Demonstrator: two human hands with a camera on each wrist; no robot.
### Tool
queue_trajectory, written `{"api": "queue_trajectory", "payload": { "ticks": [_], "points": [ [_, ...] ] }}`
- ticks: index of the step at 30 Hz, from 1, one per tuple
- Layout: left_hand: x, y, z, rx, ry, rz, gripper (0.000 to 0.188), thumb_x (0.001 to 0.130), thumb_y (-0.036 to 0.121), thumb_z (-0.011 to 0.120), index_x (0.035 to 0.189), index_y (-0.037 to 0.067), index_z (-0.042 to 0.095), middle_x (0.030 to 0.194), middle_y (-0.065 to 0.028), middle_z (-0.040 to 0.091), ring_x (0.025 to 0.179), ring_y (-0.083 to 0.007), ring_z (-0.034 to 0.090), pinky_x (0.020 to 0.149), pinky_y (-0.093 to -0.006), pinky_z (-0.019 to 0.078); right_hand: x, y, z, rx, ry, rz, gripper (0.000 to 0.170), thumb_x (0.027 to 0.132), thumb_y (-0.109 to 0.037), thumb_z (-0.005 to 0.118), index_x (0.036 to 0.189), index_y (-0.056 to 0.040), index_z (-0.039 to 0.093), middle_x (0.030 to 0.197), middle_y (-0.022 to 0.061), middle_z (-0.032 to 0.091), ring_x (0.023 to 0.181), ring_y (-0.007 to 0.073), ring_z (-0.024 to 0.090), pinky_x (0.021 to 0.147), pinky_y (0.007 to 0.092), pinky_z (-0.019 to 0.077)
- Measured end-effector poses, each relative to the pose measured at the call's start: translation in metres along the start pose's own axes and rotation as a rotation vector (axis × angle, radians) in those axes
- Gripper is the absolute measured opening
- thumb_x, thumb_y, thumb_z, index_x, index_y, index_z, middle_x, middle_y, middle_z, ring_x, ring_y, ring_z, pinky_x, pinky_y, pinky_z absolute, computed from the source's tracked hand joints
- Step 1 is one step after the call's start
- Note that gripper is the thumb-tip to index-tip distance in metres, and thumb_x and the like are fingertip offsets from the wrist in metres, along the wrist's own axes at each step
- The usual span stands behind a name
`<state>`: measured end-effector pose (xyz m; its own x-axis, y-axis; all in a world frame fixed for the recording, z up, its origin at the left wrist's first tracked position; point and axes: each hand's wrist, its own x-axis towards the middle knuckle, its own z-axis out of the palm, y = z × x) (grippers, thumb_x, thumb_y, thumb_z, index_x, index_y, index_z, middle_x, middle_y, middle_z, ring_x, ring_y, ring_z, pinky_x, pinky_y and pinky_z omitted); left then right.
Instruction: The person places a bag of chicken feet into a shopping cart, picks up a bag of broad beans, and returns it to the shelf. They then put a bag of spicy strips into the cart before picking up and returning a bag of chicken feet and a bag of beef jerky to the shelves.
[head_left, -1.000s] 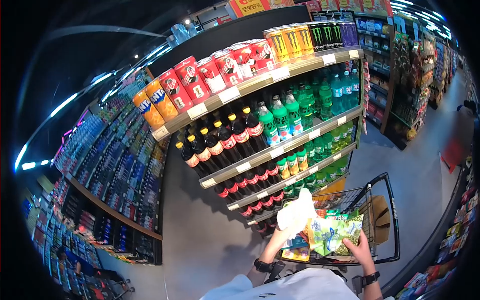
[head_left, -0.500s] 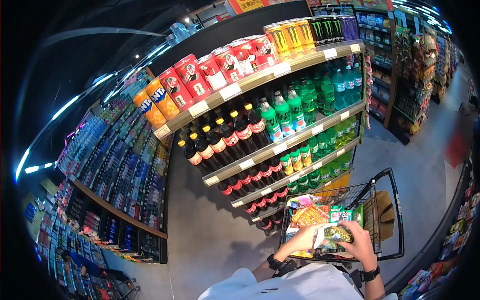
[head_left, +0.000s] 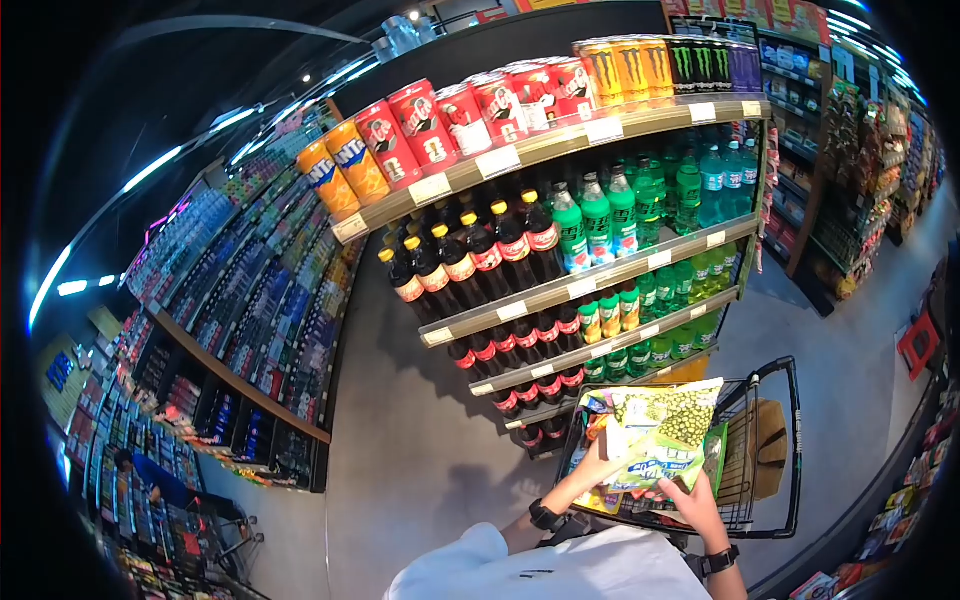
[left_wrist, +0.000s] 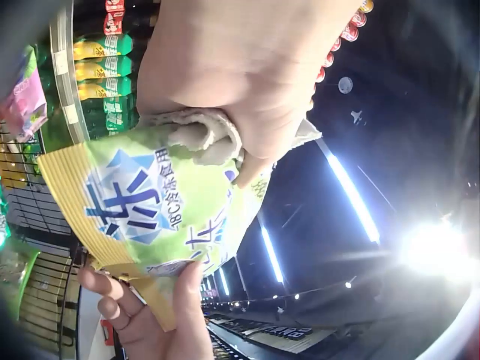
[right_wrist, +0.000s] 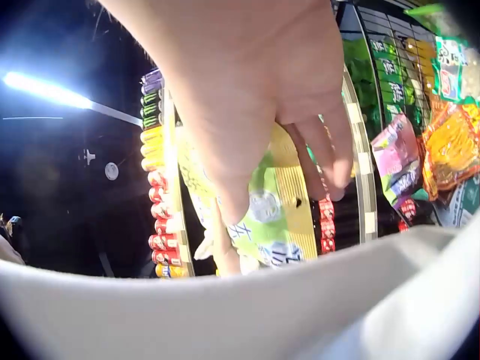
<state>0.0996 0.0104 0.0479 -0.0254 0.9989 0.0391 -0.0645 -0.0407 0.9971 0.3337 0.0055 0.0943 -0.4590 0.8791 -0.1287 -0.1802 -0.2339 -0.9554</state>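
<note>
Both hands hold a green-and-yellow frozen food bag (head_left: 668,418), printed with green pea-like pieces, over the shopping cart (head_left: 795,430). At one side of it my left hand (head_left: 592,465) grips the bag. A crumpled white cloth (left_wrist: 206,139) is bunched between that hand and the bag in the left wrist view. My right hand (head_left: 697,505) pinches the lower edge, thumb (left_wrist: 187,292) on the front. Its fingers reach behind the yellow sealed strip (left_wrist: 75,202). In the right wrist view, my right hand (right_wrist: 247,97) covers part of the bag (right_wrist: 277,202).
Several snack packs, including an orange one (right_wrist: 450,150) and a pink one (right_wrist: 397,157), lie in the cart. A brown paper bag (head_left: 768,450) hangs at its right side. Just ahead stands a drinks shelf (head_left: 600,130) with cans and bottles. Another stocked shelf (head_left: 240,390) is at left.
The bag was tilted edge-on between both hands half a second ago, and now its printed face is raised. A second ago the white cloth stood higher in the left hand. The view has shifted slightly.
</note>
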Motion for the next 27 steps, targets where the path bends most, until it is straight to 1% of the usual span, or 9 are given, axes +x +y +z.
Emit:
{"api": "queue_trajectory", "payload": {
  "ticks": [2, 8, 10, 14, 15, 17, 19, 22, 27],
  "points": [
    [0.001, 0.049, 0.007, -0.091, -0.004, 0.027, 0.058, 0.091, 0.020, 0.078, 0.138, -0.002, 0.052, 0.126, -0.0080, 0.065, 0.111, -0.0144, 0.060, 0.094, -0.0313, 0.0508, 0.001, 0.000, -0.006, -0.014, 0.003, -0.010, 0.027, 0.098, 0.002, 0.062, 0.123, 0.0078, 0.053, 0.103, 0.0157, 0.071, 0.086, 0.0190, 0.072, 0.071, 0.0302, 0.0607],
    [0.007, 0.078, -0.003, -0.048, 0.017, 0.168, 0.053, 0.088, 0.018, 0.082, 0.131, -0.003, 0.058, 0.120, -0.0088, 0.068, 0.106, -0.0130, 0.062, 0.093, -0.0309, 0.0525, -0.004, 0.003, -0.032, -0.325, -0.038, -0.058, 0.031, 0.094, -0.001, 0.068, 0.121, 0.0085, 0.057, 0.105, 0.0124, 0.070, 0.084, 0.0171, 0.071, 0.070, 0.0321, 0.0599],
    [0.005, 0.085, -0.015, 0.095, -0.140, 0.105, 0.055, 0.084, 0.016, 0.084, 0.129, -0.004, 0.061, 0.123, -0.0099, 0.068, 0.108, -0.0136, 0.062, 0.096, -0.0313, 0.0516, -0.006, 0.005, -0.040, -0.331, -0.045, 0.003, 0.029, 0.095, -0.002, 0.068, 0.119, 0.0093, 0.058, 0.103, 0.0119, 0.071, 0.088, 0.0159, 0.070, 0.069, 0.0312, 0.0588],
    [-0.006, 0.108, -0.019, 0.328, -0.315, 0.164, 0.065, 0.080, 0.024, 0.087, 0.132, -0.003, 0.059, 0.116, -0.0135, 0.072, 0.101, -0.0187, 0.068, 0.090, -0.0336, 0.0536, -0.003, -0.006, -0.051, -0.925, -0.062, -0.287, 0.042, 0.083, 0.001, 0.073, 0.122, 0.0084, 0.059, 0.102, 0.0227, 0.072, 0.089, 0.0388, 0.071, 0.079, 0.0406, 0.0546],
    [-0.008, 0.098, -0.020, 0.403, -0.382, 0.067, 0.064, 0.079, 0.027, 0.088, 0.129, -0.003, 0.060, 0.109, -0.0139, 0.072, 0.095, -0.0197, 0.068, 0.085, -0.0345, 0.0543, -0.005, -0.008, -0.043, -0.953, -0.011, -0.279, 0.050, 0.075, 0.005, 0.073, 0.124, 0.0048, 0.061, 0.103, 0.0279, 0.069, 0.096, 0.0482, 0.065, 0.085, 0.0458, 0.0516],
    [-0.010, 0.070, -0.016, 0.518, -0.486, -0.086, 0.052, 0.075, 0.030, 0.089, 0.112, 0.001, 0.065, 0.089, -0.0131, 0.071, 0.078, -0.0218, 0.067, 0.070, -0.0378, 0.0537, -0.001, -0.009, -0.033, -1.104, -0.119, -0.243, 0.052, 0.073, 0.007, 0.072, 0.125, 0.0017, 0.062, 0.104, 0.0285, 0.068, 0.098, 0.0479, 0.065, 0.085, 0.0470, 0.0518],
    [-0.015, 0.020, -0.001, 0.361, -0.541, 0.164, 0.040, 0.068, 0.021, 0.086, 0.101, 0.007, 0.066, 0.085, -0.0098, 0.071, 0.077, -0.0238, 0.069, 0.070, -0.0394, 0.0538, 0.010, 0.007, -0.033, -1.177, -0.200, -0.274, 0.056, 0.070, 0.010, 0.071, 0.123, -0.0027, 0.064, 0.105, 0.0288, 0.067, 0.100, 0.0479, 0.064, 0.085, 0.0489, 0.0516],
    [-0.024, -0.018, 0.014, 0.707, -0.466, 0.036, 0.051, 0.060, 0.024, 0.090, 0.102, 0.009, 0.065, 0.088, -0.0118, 0.072, 0.085, -0.0329, 0.070, 0.074, -0.0440, 0.0544, 0.020, 0.016, -0.024, -1.219, -0.305, -0.240, 0.047, 0.069, 0.011, 0.072, 0.115, 0.0016, 0.066, 0.099, 0.0292, 0.068, 0.097, 0.0495, 0.064, 0.083, 0.0498, 0.0513],
    [-0.040, -0.043, 0.018, 0.722, -0.381, -0.051, 0.060, 0.057, 0.029, 0.093, 0.103, 0.009, 0.062, 0.092, -0.0128, 0.071, 0.089, -0.0333, 0.070, 0.075, -0.0445, 0.0544, 0.034, 0.029, -0.012, -1.196, -0.447, -0.268, 0.043, 0.069, 0.011, 0.071, 0.112, 0.0064, 0.066, 0.095, 0.0310, 0.067, 0.094, 0.0502, 0.064, 0.082, 0.0496, 0.0509]
  ]
}}
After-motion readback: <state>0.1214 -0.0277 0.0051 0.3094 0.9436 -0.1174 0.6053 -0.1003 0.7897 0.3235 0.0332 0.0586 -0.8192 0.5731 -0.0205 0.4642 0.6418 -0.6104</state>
